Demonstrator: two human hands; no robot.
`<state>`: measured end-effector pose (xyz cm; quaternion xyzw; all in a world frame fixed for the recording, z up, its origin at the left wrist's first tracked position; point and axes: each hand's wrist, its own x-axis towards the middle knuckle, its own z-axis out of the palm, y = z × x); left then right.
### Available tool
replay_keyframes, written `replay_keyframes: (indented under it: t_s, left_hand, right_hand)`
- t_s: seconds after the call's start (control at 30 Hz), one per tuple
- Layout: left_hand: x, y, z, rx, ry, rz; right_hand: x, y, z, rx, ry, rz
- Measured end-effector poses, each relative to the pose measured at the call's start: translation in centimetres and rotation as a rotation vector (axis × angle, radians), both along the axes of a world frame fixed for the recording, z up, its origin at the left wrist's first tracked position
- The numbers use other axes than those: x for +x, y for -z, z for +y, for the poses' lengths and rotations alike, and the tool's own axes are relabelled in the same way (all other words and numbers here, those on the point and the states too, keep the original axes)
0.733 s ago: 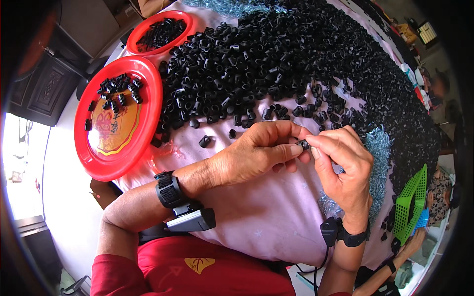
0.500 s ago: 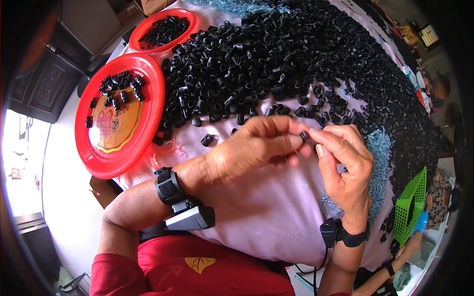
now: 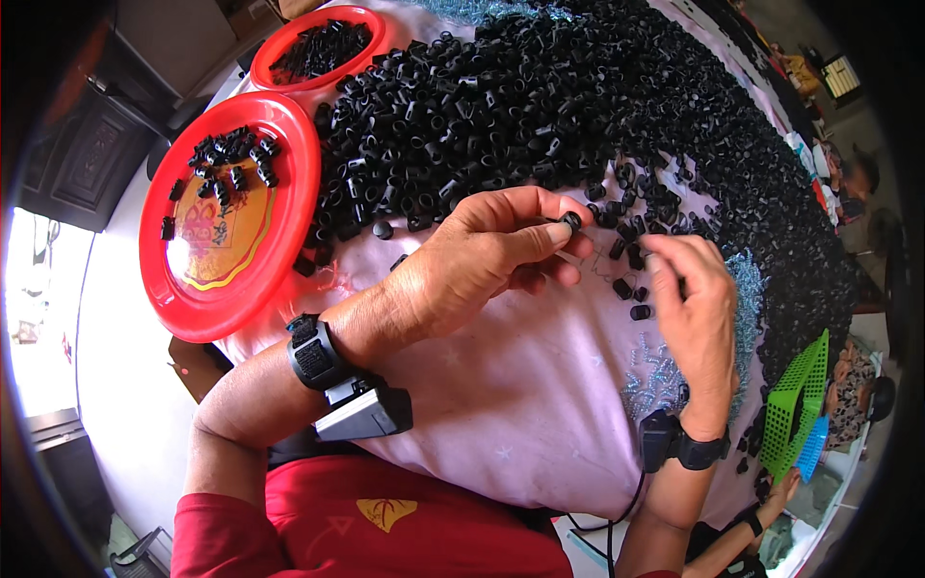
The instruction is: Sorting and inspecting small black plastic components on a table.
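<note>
My left hand (image 3: 496,236) pinches a small black plastic cap (image 3: 571,222) between thumb and index finger, above the pink cloth. The other fingers of that hand curl underneath. To its right, my right hand (image 3: 696,303) hovers with bent, slightly parted fingers. Its fingertips are right beside a few loose black plastic pieces (image 3: 641,312) lying on the cloth; I make out nothing held in them. Beyond both hands spreads a large heap of small black hollow plastic parts (image 3: 453,125).
A red plate (image 3: 260,294) at the left carries several assembled black pieces. Behind it, another red plate (image 3: 378,60) holds thin black parts. Blue netting (image 3: 744,318) and a green basket (image 3: 805,395) are on the right. Another person's hand (image 3: 782,491) shows at lower right.
My hands have come apart. The left has moved slightly up and left with the black cap; the right has let go of it and shifted toward the loose pieces.
</note>
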<state>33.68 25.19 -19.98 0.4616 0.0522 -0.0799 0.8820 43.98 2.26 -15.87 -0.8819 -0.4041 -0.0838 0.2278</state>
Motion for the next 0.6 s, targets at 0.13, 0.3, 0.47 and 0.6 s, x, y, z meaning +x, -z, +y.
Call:
replay_keyframes:
  t_s: [0.13,0.3,0.47,0.6]
  left_hand:
    - [-0.1,-0.2,-0.2,0.027,0.01,0.033]
    - [-0.2,-0.3,-0.3,0.037,0.009,0.046]
    - [-0.1,-0.1,-0.5,0.092,0.032,0.038]
    - [-0.4,-0.4,-0.9,0.115,0.064,0.044]
  right_hand:
    - [0.5,0.3,-0.8,-0.091,0.059,0.139]
    - [0.3,0.4,-0.2,-0.028,0.037,0.087]
    - [-0.2,0.9,0.5,-0.084,-0.047,-0.015]
    - [-0.7,1.4,1.2,-0.074,-0.076,-0.004]
